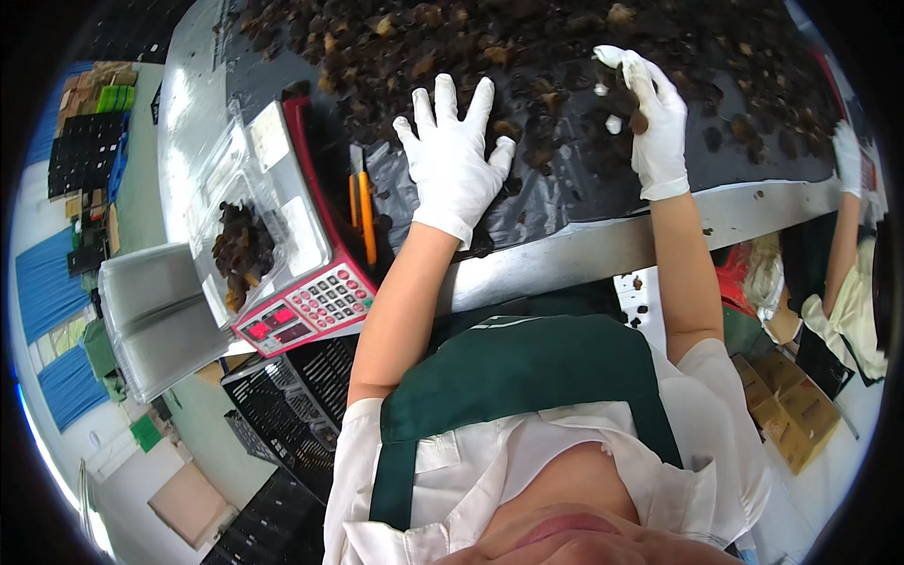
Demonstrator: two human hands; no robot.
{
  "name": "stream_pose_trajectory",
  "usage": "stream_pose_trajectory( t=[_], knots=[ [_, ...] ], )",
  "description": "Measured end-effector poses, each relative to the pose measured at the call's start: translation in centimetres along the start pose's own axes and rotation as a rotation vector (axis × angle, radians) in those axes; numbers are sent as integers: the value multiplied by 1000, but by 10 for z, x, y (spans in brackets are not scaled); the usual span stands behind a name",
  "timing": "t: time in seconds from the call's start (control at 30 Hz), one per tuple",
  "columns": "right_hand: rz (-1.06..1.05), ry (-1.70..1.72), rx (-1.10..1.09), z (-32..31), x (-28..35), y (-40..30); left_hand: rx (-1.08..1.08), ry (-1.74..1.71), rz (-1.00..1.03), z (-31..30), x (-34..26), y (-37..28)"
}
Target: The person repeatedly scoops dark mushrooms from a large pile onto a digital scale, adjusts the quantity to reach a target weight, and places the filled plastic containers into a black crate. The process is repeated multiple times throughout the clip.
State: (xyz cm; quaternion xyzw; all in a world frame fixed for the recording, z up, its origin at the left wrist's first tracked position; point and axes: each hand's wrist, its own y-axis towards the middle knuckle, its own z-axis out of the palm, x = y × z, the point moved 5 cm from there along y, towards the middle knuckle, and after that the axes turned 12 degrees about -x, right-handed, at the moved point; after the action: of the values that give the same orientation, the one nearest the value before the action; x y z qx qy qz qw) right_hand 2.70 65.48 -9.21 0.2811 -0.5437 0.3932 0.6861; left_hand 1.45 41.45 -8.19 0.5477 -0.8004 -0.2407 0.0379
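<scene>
My left hand (452,159), in a white glove, lies palm down with fingers spread on the near edge of a pile of dark, ruffled pieces that look like wood ear fungus (438,42). My right hand (653,120), also gloved, is bent around a few dark fungus pieces (639,123) above the black sheet (713,166); these partly hide its thumb. Left of my left hand stands a red and silver digital scale (311,233), with a clear plastic container holding dark fungus (244,254) on it. An orange-handled cutting tool (366,212) lies between scale and hand.
A metal table edge (537,261) runs before my body. Stacked clear plastic trays (155,318) stand left of the scale, with black crates (296,402) below. Cardboard boxes (791,409) are at lower right. Another person's gloved hand (847,159) shows at the far right.
</scene>
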Motion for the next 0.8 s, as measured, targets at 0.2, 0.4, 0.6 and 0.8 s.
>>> stream_pose_trajectory(
  t=[0.2, 0.4, 0.6, 0.8],
  knots=[
    [548, 684, 284, 17, -14, -1, -212, -135, -19, 11, 13, 8],
    [590, 581, 122, 11, -25, -2, -305, -341, -60, 0, 25, 11],
    [380, 104, 126, 17, -3, -4, -99, -1276, -861, -12, 42, 8],
    [124, -76, 3, 8, 1, 4, 93, -1822, -1143, -20, 39, 1]
  ],
)
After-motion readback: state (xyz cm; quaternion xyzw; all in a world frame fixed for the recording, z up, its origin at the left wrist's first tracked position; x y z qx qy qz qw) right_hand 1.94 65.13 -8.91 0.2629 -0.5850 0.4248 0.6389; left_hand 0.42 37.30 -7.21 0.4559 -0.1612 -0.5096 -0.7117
